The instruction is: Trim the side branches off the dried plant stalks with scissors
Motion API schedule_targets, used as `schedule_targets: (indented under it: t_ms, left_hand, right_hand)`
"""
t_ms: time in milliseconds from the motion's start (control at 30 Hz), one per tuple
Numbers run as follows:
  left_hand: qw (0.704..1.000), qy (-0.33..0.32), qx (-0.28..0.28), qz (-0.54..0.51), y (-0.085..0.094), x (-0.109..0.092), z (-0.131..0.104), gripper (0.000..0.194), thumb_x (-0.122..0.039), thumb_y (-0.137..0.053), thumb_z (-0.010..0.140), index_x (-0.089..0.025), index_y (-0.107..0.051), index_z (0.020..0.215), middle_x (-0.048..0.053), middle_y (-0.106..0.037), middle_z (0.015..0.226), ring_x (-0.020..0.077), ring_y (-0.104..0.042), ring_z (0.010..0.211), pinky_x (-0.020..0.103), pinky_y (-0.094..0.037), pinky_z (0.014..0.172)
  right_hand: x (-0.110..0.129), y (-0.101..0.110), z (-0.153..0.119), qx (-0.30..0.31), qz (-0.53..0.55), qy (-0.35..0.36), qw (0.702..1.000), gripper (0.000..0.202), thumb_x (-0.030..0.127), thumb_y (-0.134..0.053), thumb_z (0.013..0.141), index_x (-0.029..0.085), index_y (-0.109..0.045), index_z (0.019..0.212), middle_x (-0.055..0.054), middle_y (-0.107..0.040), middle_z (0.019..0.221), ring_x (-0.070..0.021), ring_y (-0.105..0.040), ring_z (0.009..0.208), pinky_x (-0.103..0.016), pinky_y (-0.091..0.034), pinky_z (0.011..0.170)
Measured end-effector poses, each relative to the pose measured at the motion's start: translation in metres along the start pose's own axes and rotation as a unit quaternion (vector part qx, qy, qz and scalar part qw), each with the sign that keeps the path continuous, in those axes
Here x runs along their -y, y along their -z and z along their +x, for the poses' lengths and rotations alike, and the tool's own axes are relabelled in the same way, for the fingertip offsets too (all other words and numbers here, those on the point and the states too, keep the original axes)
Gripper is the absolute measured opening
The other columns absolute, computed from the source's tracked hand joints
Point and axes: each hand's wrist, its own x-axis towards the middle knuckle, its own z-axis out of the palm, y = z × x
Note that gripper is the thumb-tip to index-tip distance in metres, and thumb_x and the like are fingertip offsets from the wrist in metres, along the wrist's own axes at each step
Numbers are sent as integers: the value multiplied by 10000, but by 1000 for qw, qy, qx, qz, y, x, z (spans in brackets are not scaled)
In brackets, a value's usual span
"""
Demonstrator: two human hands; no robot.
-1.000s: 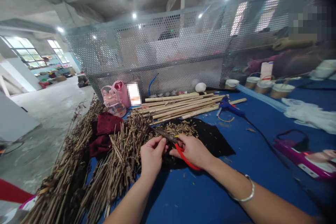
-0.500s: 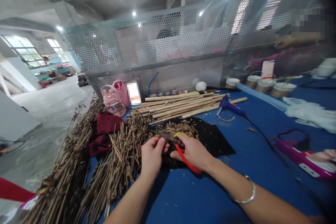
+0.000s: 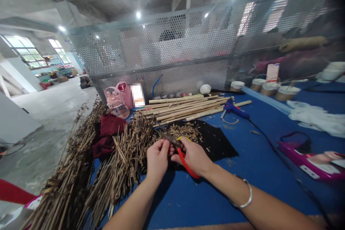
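Note:
My right hand (image 3: 192, 156) is wrapped round a pair of scissors (image 3: 172, 140) with one red and one yellow handle; their dark blades point up and to the left. Just below the blades, my left hand (image 3: 158, 160) is closed in a pinch. Whatever lies between its fingers is too small and hidden to name. Behind both hands, a heap of short dry plant clippings (image 3: 185, 131) lies on a black cloth (image 3: 222, 145). A thick bundle of dried stalks (image 3: 121, 172) rests left of my left hand.
Pale sticks (image 3: 185, 109) lie across the blue table (image 3: 188, 205), beside a blue glue gun (image 3: 234, 109). Farther left are a dark red cloth (image 3: 109, 125) and a pink bottle (image 3: 118, 102). A magenta power strip (image 3: 309, 161), with another person's hand (image 3: 322, 157) on it, is at right.
My hands stay together at the scissors, with only a slight shift. The view has turned a little, so things on the right sit slightly farther left.

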Motion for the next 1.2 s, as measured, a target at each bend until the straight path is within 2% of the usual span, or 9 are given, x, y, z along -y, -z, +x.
schedule_targets:
  t_ms: [200, 400, 600, 833, 1033, 1200]
  left_hand:
    - [1000, 0, -10, 1, 3, 2, 3, 314, -416, -603, 695, -105, -635, 727, 30, -616, 627, 104, -552, 545, 200, -452, 527]
    - [1000, -10, -19, -2, 5, 5, 6, 320, -427, -597, 692, -109, -623, 713, 18, -601, 603, 96, -543, 517, 198, -448, 504]
    - [999, -24, -8, 21, 7, 2, 5, 304, -418, -586, 710, -115, -612, 687, 23, -604, 623, 107, -553, 546, 196, -457, 519]
    - [1000, -24, 14, 8, 3, 1, 1, 308, -424, -590, 709, -123, -618, 769, 27, -604, 649, 116, -551, 579, 202, -455, 543]
    - [995, -64, 24, 72, 6, 3, 1, 302, -416, -542, 745, -131, -598, 664, 0, -554, 594, 101, -498, 538, 198, -416, 529]
    - [985, -99, 12, 142, 8, 0, 1, 301, -395, -513, 769, -132, -604, 654, 1, -532, 558, 101, -457, 517, 195, -362, 501]
  right_hand:
    - [0, 5, 1, 21, -2, -12, 1000, 318, 500, -566, 708, 204, -451, 734, 14, -553, 641, -121, -486, 552, -214, -295, 512]
    - [0, 10, 0, 41, -3, 29, 999, 361, 486, -608, 674, 198, -464, 838, -6, -577, 722, -135, -514, 611, -220, -322, 549]
    - [-1, 9, 0, 41, 7, 18, 999, 310, 485, -567, 720, 199, -460, 770, 12, -558, 656, -120, -481, 567, -213, -300, 521]
    - [1, 10, 0, 41, 37, 14, 998, 279, 457, -550, 739, 199, -445, 761, 22, -554, 641, -114, -475, 549, -210, -307, 509]
    - [3, 7, -2, -5, -9, 23, 1000, 371, 466, -642, 646, 192, -445, 801, -20, -568, 763, -138, -508, 638, -231, -331, 568]
    - [-2, 4, -1, 9, -6, 6, 1000, 341, 496, -591, 688, 201, -434, 754, 5, -554, 688, -115, -476, 557, -217, -288, 515]
